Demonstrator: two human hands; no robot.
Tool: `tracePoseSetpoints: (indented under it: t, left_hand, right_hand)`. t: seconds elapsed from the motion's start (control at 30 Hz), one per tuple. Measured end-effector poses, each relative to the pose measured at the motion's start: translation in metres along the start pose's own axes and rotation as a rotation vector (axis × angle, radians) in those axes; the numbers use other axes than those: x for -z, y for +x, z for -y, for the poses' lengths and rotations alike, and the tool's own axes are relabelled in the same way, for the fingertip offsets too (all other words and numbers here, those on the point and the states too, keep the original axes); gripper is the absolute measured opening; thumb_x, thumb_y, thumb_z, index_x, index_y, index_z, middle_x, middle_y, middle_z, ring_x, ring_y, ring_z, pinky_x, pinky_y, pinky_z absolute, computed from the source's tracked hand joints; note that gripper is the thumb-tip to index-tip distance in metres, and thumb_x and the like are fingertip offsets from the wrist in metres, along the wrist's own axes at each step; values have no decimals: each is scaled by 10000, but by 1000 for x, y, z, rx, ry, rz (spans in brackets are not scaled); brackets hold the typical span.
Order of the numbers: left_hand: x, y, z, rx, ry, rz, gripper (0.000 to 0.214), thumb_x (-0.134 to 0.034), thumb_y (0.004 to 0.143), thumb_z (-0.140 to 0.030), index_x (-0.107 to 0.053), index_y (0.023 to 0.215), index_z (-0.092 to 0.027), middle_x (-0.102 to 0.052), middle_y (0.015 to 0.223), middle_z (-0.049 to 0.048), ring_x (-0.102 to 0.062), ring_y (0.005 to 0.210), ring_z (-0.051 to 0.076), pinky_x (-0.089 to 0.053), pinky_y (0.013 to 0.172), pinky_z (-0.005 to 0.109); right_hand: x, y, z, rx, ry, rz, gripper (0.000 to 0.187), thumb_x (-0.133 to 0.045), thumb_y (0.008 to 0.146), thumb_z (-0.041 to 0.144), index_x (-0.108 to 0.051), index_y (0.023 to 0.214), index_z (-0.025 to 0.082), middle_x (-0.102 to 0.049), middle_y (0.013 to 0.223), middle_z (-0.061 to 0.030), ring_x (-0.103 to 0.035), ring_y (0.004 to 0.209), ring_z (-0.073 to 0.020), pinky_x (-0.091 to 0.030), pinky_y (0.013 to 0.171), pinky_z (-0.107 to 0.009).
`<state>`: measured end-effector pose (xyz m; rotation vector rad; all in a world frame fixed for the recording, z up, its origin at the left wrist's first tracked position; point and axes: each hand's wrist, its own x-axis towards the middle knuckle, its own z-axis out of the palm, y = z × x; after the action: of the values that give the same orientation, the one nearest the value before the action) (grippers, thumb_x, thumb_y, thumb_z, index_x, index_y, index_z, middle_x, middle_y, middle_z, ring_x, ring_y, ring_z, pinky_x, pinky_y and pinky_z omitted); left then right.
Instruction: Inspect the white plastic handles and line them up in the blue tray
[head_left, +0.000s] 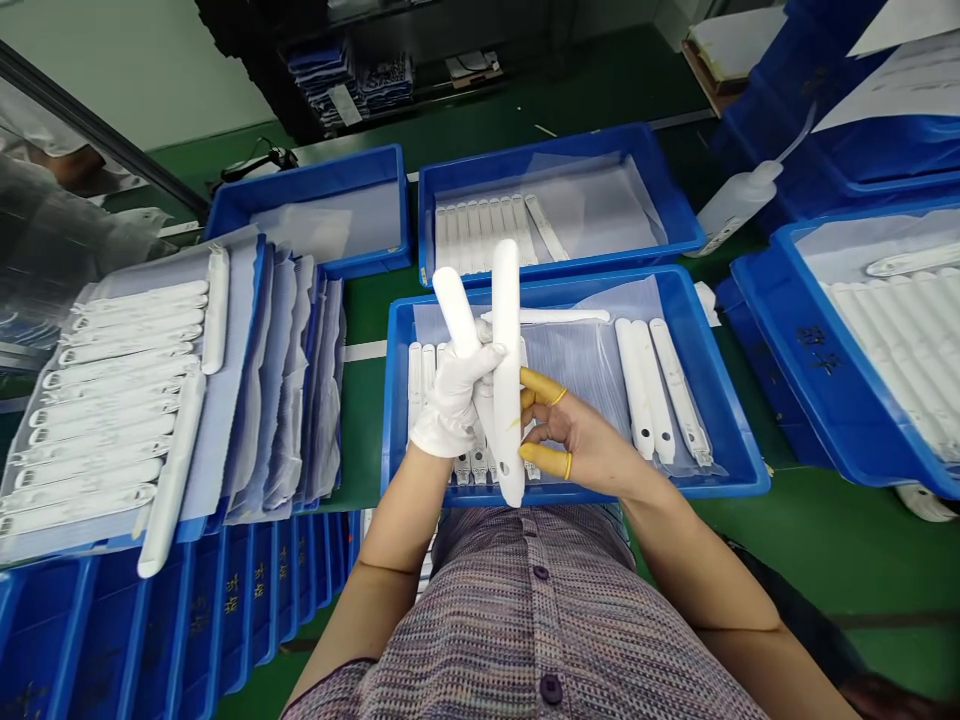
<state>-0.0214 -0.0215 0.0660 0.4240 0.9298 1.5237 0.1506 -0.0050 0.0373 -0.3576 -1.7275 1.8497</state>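
Blue plastic tray [600, 490] directly ahead holds white plastic bars [637, 385] on clear film; more lie in the blue tray beyond [555, 140]. Gloved left hand [452, 400] is closed around a tilted bar [454, 310] above the tray. Right hand [570, 430], wearing yellow finger cots [544, 460], grips an upright bar [507, 350].

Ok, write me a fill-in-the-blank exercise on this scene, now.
1. The left hand, closed around a tilted white plastic piece, wears a white ____.
2. The right hand wears ____ finger cots on two digits.
3. The upright long white plastic piece is held above a ____ plastic tray.

Missing words: glove; yellow; blue.
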Motion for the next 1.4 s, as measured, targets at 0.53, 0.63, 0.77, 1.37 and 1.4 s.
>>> tracePoseSetpoints:
  t: [0.53,0.63,0.77,1.37,1.4]
  left_hand:
    - [3,-14,-8,-81,157,-3,401,-926,632,-355,-627,837,-182,-663,777,1,-632,661,127,-543,605,238]
    - [-1,-19,-10,-137,137,-50,356,-888,693,-299,-572,818,-194,-668,803,-8,-632,688,114,-539,646,224]
    - [2,-22,-7,-232,141,-158,382,-891,690,-360,-591,866,-200,-640,752,-28,-558,566,80,-476,538,197]
    - [3,-34,-5,-255,225,-217,272,-847,758,-333,-625,747,-176,-499,508,-65,-443,435,57,-410,451,180]
    - [3,-35,-5,-254,234,-224,272,-846,755,-341,-631,739,-174,-496,504,-63,-448,440,62,-414,457,184]
  right_hand:
    - [-23,15,13,9,47,-124,715,-702,811,113,-446,1452,299,-647,971,-2,-692,793,-133,-610,627,-239]
    - [-33,14,9,34,103,-261,626,-770,811,163,-467,1345,288,-684,936,8,-710,763,-128,-613,641,-240]
    - [-36,12,9,70,69,-420,511,-842,781,261,-539,1193,264,-723,939,-5,-724,754,-138,-628,659,-261]
    - [-24,6,-2,811,-985,-386,232,-679,901,89,-671,1072,246,-755,1131,-41,-722,1127,-223,-710,831,-387]
    - [-22,6,-3,828,-1012,-380,219,-673,906,94,-674,1059,251,-757,1125,-33,-714,1148,-218,-712,822,-372]
